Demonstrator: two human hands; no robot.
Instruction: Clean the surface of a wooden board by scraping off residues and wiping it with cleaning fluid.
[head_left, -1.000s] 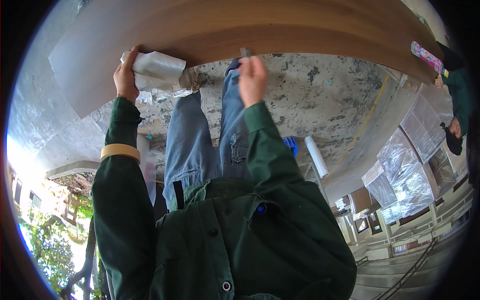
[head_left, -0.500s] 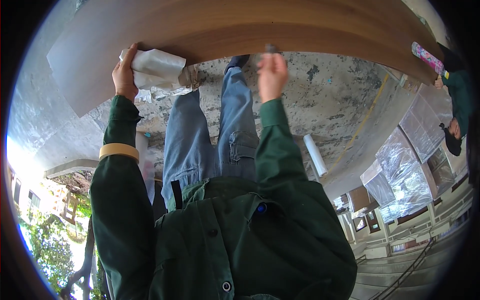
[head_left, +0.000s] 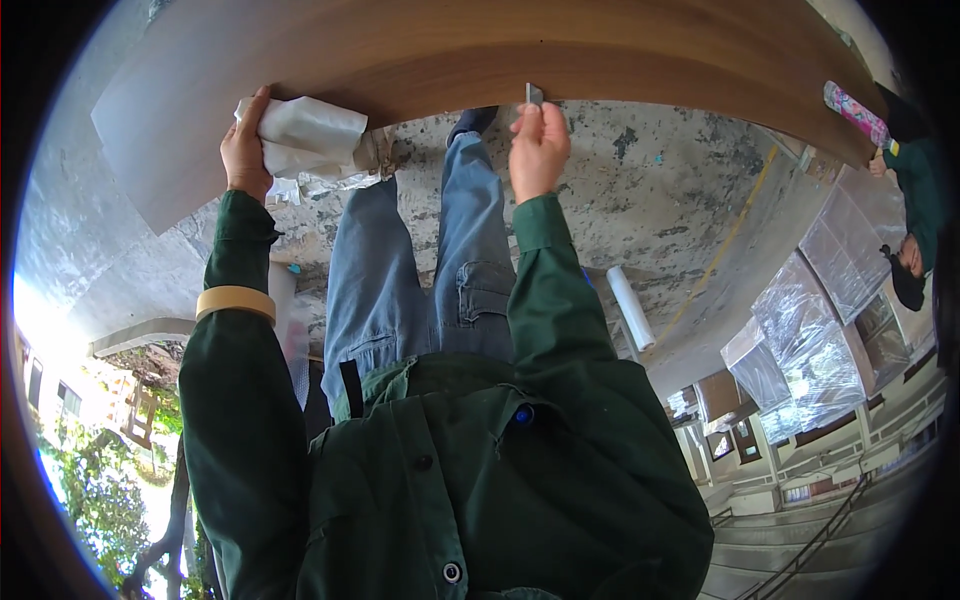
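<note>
Both hands at the brown board (head_left: 600, 45)
The right hand (head_left: 540, 150) pinches a small metal piece (head_left: 534, 94) at its near edge, best held level; the left hand (head_left: 246, 160) curls around a white bundle (head_left: 312, 132) there.

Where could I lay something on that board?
The board looks bare between the white bundle and the grey piece in the right hand, and onward to the pink patterned thing. Crowded: where the left hand holds the bundle.
</note>
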